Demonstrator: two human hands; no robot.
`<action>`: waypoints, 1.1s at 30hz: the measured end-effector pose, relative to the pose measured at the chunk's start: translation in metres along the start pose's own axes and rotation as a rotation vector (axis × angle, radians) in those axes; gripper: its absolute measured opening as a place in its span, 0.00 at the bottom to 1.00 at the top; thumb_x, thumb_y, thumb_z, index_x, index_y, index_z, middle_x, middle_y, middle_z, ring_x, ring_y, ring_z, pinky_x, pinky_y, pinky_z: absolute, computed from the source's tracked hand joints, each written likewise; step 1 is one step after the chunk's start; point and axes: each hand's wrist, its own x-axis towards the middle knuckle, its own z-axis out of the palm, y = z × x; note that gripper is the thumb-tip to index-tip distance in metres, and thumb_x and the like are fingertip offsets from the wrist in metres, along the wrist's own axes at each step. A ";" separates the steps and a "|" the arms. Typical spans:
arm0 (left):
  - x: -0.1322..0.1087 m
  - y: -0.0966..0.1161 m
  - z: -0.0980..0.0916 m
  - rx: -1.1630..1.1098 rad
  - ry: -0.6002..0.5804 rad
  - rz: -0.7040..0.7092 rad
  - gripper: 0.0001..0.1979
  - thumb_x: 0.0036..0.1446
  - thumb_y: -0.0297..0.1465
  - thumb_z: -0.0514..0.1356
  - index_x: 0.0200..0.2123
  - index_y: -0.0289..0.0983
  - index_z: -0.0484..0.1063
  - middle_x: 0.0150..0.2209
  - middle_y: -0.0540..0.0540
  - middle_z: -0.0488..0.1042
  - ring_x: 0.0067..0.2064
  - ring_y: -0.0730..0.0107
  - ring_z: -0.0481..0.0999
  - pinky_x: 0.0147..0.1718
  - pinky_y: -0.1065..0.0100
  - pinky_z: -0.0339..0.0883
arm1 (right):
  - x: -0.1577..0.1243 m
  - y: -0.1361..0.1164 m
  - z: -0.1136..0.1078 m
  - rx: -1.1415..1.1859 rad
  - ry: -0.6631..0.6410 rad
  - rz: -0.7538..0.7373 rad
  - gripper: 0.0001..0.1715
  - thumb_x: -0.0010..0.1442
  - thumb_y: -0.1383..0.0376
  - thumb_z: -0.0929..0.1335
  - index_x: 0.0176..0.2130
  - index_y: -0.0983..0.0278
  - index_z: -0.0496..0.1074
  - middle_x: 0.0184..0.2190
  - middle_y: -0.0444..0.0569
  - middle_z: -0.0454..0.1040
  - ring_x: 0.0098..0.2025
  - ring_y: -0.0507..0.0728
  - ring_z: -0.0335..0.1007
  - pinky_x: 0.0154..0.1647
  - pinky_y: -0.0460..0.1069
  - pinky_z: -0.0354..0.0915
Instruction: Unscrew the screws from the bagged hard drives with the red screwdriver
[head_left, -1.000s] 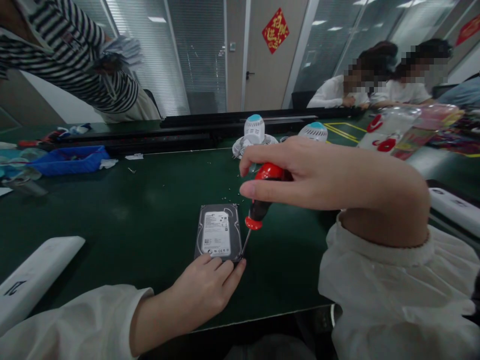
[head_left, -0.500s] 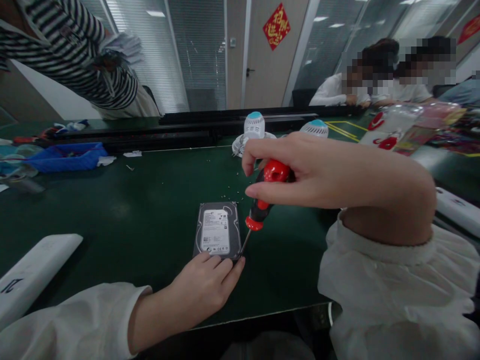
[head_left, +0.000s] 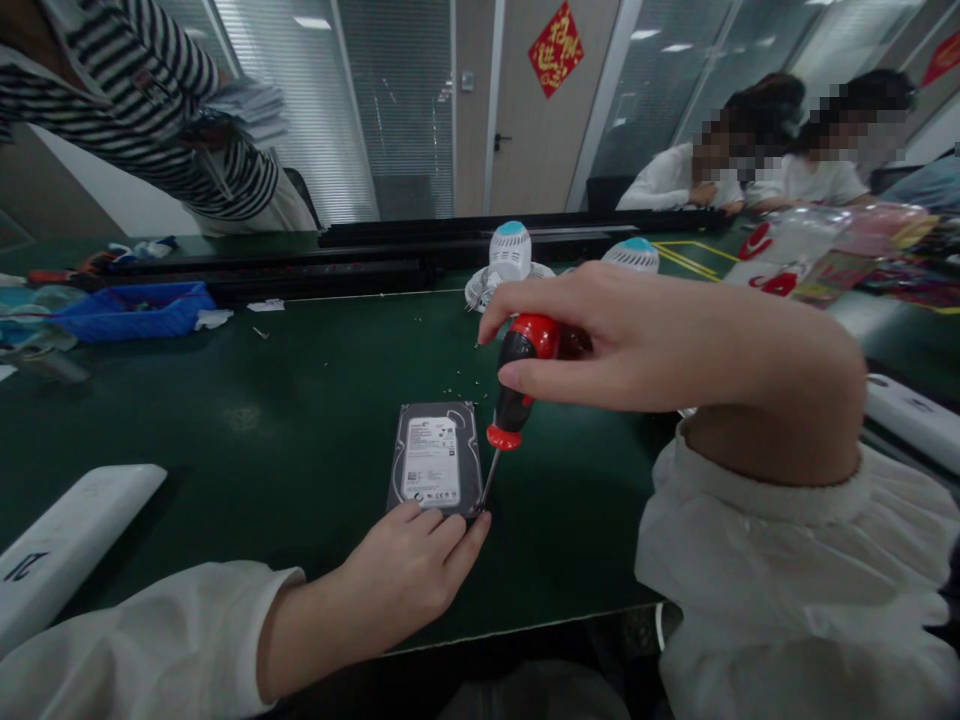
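A hard drive [head_left: 431, 460] with a white label lies flat on the dark green table, close to its front edge. My left hand [head_left: 409, 565] grips the drive's near edge, its index finger reaching to the near right corner. My right hand [head_left: 577, 335] is wrapped round the handle of a red and black screwdriver [head_left: 514, 390], held tilted above the drive. The screwdriver's thin shaft runs down to the drive's near right corner, beside my left fingertip. Whether the tip sits in a screw is too small to make out.
Tiny screws [head_left: 465, 390] lie scattered behind the drive. A blue tray [head_left: 139, 312] stands at the far left, and white and blue fan-like devices [head_left: 510, 255] at the back. A long white case [head_left: 75, 540] rests at the left. People are across the table.
The screwdriver's handle has turned in my right hand and stands a little more upright, its top shifted slightly left. My left hand and the hard drive have stayed put.
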 end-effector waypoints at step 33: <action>0.001 0.001 -0.004 0.003 -0.003 -0.021 0.21 0.64 0.20 0.55 0.59 0.26 0.70 0.34 0.45 0.77 0.32 0.64 0.76 0.30 0.63 0.67 | 0.001 -0.002 -0.002 0.079 -0.039 -0.015 0.22 0.68 0.51 0.65 0.42 0.65 0.78 0.28 0.44 0.73 0.28 0.49 0.62 0.33 0.48 0.53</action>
